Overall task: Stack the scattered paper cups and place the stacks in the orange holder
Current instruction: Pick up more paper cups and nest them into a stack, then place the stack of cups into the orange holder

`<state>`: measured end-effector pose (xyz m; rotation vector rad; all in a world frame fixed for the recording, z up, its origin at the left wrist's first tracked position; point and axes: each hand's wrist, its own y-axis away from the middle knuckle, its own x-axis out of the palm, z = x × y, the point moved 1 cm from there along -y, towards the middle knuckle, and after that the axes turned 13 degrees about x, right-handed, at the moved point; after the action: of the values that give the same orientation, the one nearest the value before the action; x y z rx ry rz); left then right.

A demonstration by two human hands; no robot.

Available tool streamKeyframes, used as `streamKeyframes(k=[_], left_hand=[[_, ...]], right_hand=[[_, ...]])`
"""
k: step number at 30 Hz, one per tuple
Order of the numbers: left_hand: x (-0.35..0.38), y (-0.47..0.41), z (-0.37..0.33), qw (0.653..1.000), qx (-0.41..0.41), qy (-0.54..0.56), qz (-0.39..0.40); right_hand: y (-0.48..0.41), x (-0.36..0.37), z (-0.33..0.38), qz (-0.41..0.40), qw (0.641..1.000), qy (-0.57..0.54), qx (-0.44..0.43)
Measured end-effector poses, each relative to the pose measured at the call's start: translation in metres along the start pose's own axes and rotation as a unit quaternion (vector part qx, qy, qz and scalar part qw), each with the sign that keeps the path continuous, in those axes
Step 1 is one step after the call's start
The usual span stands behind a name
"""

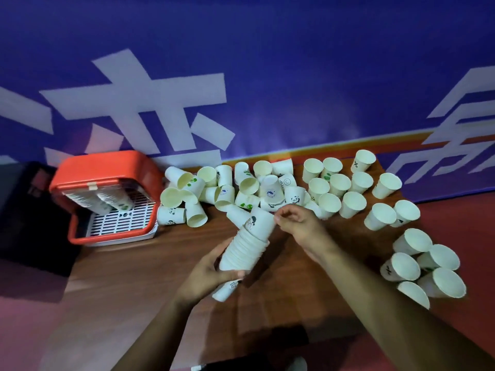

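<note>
Left hand point(206, 274) grips the cup stack point(246, 245); right hand point(297, 223) curls at its top, grip unclear. Loose cups point(267, 188) crowd the wooden bench point(134, 263) beyond both; orange holder point(107, 178) stands left.

Bench point(150, 277): brown wood grain; far edge runs along a blue wall with white lettering.
Holder point(107, 238): orange, at the far left corner.
Heap point(272, 188): white paper cups along the far edge, just right of the holder; most lie on their sides, touching or overlapping; some show pandas or green leaves.
Upright cups point(338, 184): toward the far right corner, mouths up, close together in loose rows.
Cluster point(404, 266): more cups at the right edge, nearer, mouths up, touching one another.
</note>
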<state>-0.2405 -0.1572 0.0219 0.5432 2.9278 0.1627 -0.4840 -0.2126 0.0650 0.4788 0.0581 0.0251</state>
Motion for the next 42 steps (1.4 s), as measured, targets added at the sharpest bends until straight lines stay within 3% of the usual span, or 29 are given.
streamKeyframes(k=[3,7,12,16,19,25,29,36,42], left_hand=[[-0.043,0.018,0.005,1.0,0.007,0.023,-0.007],[-0.115,0.037,0.022,0.999,0.011,0.041,-0.034],[-0.208,0.063,0.053,0.993,0.009,0.077,-0.094],[-0.264,0.083,0.067,0.987,0.013,0.102,-0.123],[-0.309,0.094,0.068,0.985,0.028,0.07,-0.152],[-0.374,0.079,0.067,0.976,0.076,-0.081,-0.189],[-0.399,0.05,0.077,0.981,0.071,-0.055,-0.174],[-0.41,0.006,0.12,0.99,0.022,-0.034,-0.137],[-0.403,-0.016,0.149,0.987,-0.016,0.006,-0.159]], right_hand=[[0.01,0.065,-0.005,0.053,0.998,0.032,0.03],[0.012,0.153,-0.013,0.063,0.996,0.035,0.054],[0.003,0.259,-0.01,0.113,0.984,-0.082,0.11],[-0.01,0.334,-0.006,0.182,0.974,-0.018,0.136],[-0.02,0.38,0.004,0.192,0.976,0.017,0.098],[-0.055,0.432,0.025,0.177,0.979,0.098,-0.012],[-0.087,0.447,0.031,0.136,0.983,0.112,-0.059],[-0.139,0.456,-0.004,0.072,0.983,0.165,-0.026],[-0.166,0.463,-0.022,0.023,0.974,0.226,0.023]])
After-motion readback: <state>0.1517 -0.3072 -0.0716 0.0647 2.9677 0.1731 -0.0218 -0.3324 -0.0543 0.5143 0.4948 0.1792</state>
